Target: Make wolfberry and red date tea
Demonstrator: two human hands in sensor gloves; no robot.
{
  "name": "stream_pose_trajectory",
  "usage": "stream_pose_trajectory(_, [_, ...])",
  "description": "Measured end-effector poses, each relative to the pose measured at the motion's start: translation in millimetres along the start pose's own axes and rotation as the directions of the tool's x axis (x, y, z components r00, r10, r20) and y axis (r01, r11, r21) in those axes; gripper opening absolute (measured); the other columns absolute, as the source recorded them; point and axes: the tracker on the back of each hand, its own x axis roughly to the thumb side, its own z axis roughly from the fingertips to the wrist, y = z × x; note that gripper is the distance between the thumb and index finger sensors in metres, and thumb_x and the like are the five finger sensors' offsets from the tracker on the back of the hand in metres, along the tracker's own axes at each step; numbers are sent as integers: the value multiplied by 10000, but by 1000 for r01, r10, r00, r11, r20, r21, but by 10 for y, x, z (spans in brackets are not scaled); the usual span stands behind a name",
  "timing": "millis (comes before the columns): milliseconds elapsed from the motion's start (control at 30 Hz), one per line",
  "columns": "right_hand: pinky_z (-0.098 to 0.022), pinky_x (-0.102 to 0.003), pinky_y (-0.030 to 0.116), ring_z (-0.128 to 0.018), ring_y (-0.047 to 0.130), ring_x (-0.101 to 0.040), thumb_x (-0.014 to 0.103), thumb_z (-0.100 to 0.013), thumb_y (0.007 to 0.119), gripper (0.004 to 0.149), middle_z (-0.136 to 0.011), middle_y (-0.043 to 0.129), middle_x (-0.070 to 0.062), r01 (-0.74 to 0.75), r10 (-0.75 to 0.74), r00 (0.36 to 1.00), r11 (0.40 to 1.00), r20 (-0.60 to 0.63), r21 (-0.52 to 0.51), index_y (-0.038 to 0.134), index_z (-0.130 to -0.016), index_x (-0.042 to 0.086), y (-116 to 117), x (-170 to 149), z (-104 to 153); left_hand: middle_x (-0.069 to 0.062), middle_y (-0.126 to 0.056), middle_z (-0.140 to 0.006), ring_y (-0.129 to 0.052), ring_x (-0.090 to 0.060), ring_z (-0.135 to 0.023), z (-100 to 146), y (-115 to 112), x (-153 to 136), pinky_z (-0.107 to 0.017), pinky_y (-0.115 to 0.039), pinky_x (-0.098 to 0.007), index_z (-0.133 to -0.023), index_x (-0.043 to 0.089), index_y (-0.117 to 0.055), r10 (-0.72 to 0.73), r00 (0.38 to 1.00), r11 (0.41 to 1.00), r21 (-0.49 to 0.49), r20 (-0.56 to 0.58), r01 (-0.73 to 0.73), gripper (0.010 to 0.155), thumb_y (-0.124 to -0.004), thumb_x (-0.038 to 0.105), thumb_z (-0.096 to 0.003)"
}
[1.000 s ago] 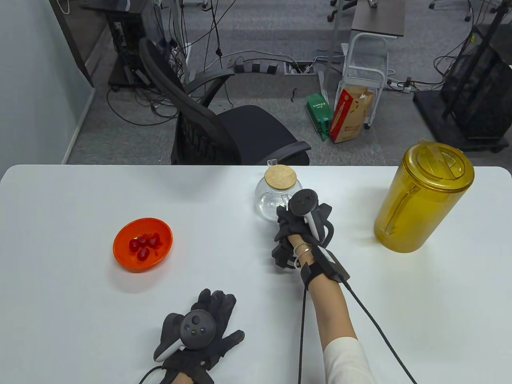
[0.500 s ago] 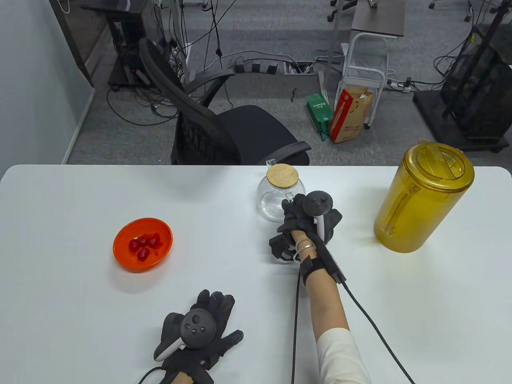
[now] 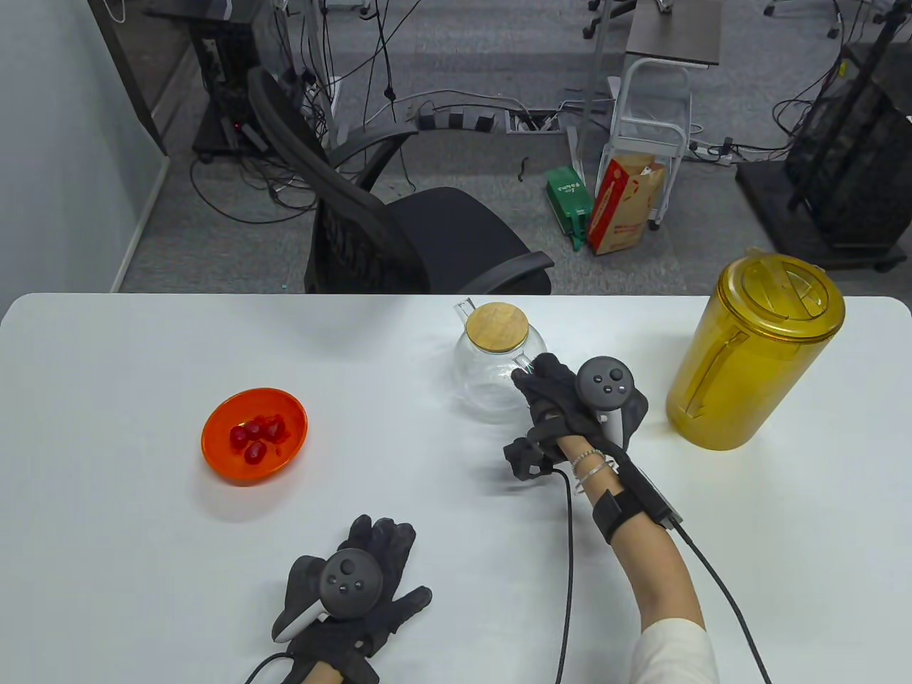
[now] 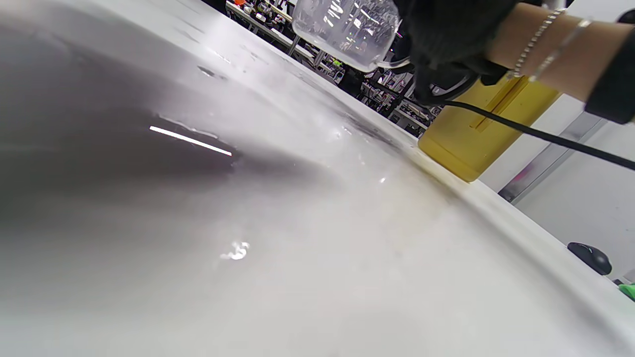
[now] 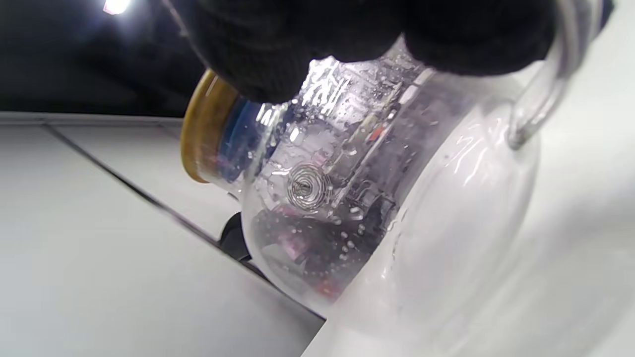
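Note:
A round glass teapot (image 3: 490, 370) with a bamboo lid (image 3: 498, 326) is at the table's back middle. My right hand (image 3: 552, 388) grips its glass handle and holds the pot lifted off the table; the left wrist view shows the pot (image 4: 347, 29) hanging above the surface. The right wrist view shows the pot (image 5: 377, 218) close up, tilted, its lid (image 5: 201, 129) to the left. An orange bowl (image 3: 254, 436) with several red dates (image 3: 255, 432) sits at the left. My left hand (image 3: 370, 591) rests flat on the table near the front edge, fingers spread, holding nothing.
A tall amber plastic pitcher (image 3: 757, 349) with a lid stands at the back right, also in the left wrist view (image 4: 476, 134). A black office chair (image 3: 370, 235) stands behind the table's far edge. A cable (image 3: 570, 570) trails from my right wrist.
My right hand has closed on the teapot's handle and lifted the pot, swinging its spout to the left. The hand has shifted right. The left hand has not moved.

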Motion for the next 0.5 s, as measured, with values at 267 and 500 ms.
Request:
stream_pose_trajectory(267, [-464,-592,739,-337,879,-300,291,-486,889,374,-378,853,-119,92,-99,993,991,66,102,799,-663,-26,-365,118,642,-227,-216,-1201,-40,-459,-1049,3,11,3,-726,-213,-625,-1136,138,-220,23,1000,1000,-1,18,-23,823,-677,547,-587])
stream_pose_trajectory(500, [-460,-590,742,-333,881,-299,292,-484,892,376,-375,855,-119,97,-122,985,976,120,194,803,-661,-27,-613,127,1314,-226,-216,-1199,-41,-457,-1047,8,4,1,-726,-219,-624,-1132,136,-221,15,999,1000,3,29,-16,823,-679,546,-585])
